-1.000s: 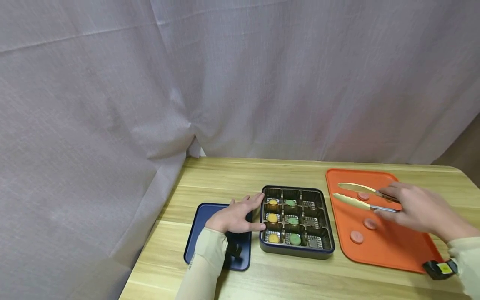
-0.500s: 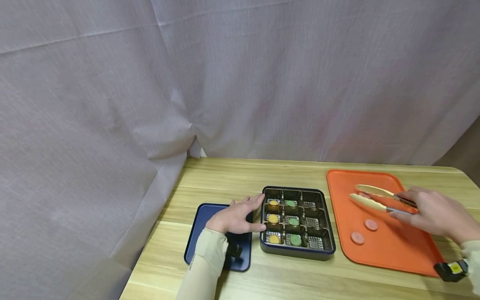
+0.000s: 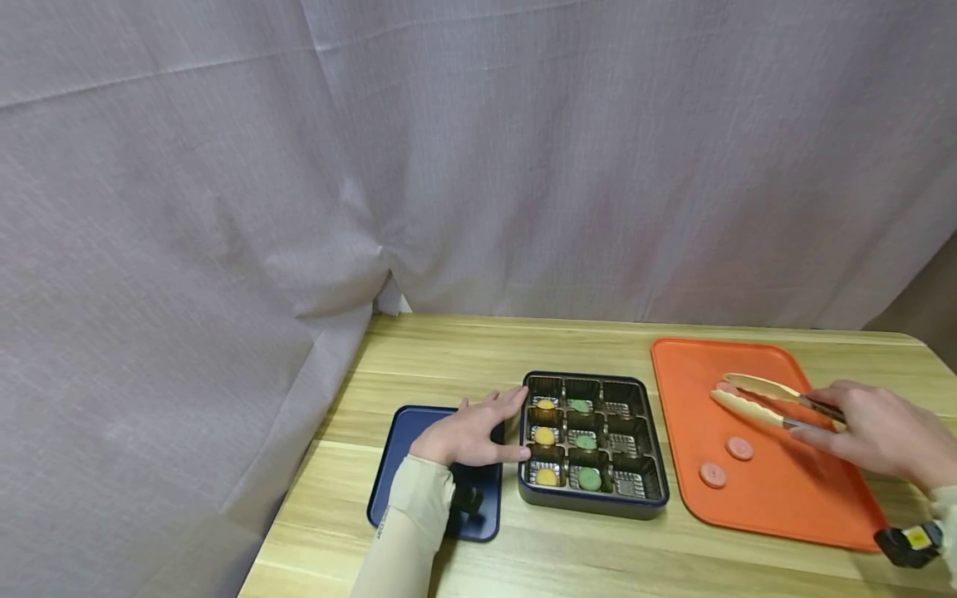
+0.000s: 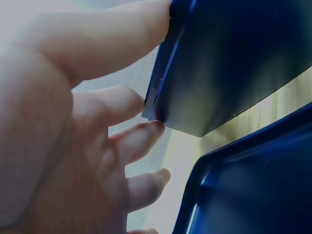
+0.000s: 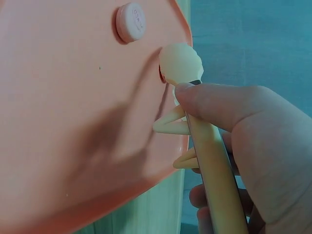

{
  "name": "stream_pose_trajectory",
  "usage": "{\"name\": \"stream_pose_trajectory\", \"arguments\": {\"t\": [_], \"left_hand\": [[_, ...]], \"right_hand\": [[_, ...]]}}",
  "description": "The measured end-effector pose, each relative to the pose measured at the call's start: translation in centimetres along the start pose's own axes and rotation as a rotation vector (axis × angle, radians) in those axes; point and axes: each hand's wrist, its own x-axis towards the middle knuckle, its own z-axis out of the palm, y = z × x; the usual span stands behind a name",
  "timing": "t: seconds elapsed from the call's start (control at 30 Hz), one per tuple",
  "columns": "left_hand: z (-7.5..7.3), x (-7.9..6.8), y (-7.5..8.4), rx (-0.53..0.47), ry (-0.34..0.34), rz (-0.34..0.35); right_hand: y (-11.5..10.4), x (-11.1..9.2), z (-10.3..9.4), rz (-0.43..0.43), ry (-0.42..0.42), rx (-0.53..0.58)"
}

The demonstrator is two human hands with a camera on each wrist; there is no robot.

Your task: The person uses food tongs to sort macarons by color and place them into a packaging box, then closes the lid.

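My left hand (image 3: 471, 428) touches the left rim of a dark compartment box (image 3: 591, 507), thumb and fingers spread along it. Yellow discs fill the box's left column, and green discs (image 3: 589, 478) the middle one; the right column holds none. Over the orange tray (image 3: 792, 507), my right hand (image 3: 885, 432) grips metal tongs (image 3: 748, 407) with cream scalloped tips. The tong arms stand apart around a pink disc (image 3: 725, 387), partly hidden by them. Two more pink discs lie nearer: one (image 3: 739, 448) and another (image 3: 714, 475). In the right wrist view, the thumb presses the tongs' arm (image 5: 209, 165).
A dark blue lid (image 3: 396, 465) lies left of the box, partly beneath the left forearm. Grey curtain (image 3: 478, 166) hangs behind and to the left of the wooden table (image 3: 441, 349). A dark wrist camera (image 3: 905, 544) sits over the tray's near right corner.
My right hand has drawn the tongs right and slightly toward me, so their tips now straddle the farthest pink disc more closely. The left hand and box hold still.
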Motion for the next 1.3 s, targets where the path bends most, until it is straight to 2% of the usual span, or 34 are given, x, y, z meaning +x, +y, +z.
{"name": "stream_pose_trajectory", "arguments": {"t": [0.13, 0.47, 0.87, 1.1, 1.3], "left_hand": [[0.0, 0.0, 0.0, 0.001, -0.001, 0.0], [-0.1, -0.1, 0.2, -0.008, 0.001, -0.002], [-0.1, 0.0, 0.2, 0.001, -0.001, -0.006], [-0.1, 0.0, 0.1, 0.011, -0.001, -0.009], [0.0, 0.0, 0.2, 0.014, -0.001, -0.011]], "right_hand": [[0.2, -0.1, 0.3, 0.008, -0.017, 0.005], [0.3, -0.2, 0.8, -0.005, 0.032, 0.035], [0.4, -0.4, 1.0, -0.025, 0.051, 0.033], [-0.2, -0.4, 0.3, -0.017, 0.055, 0.038], [-1.7, 0.0, -0.8, -0.027, 0.049, 0.048]]}}
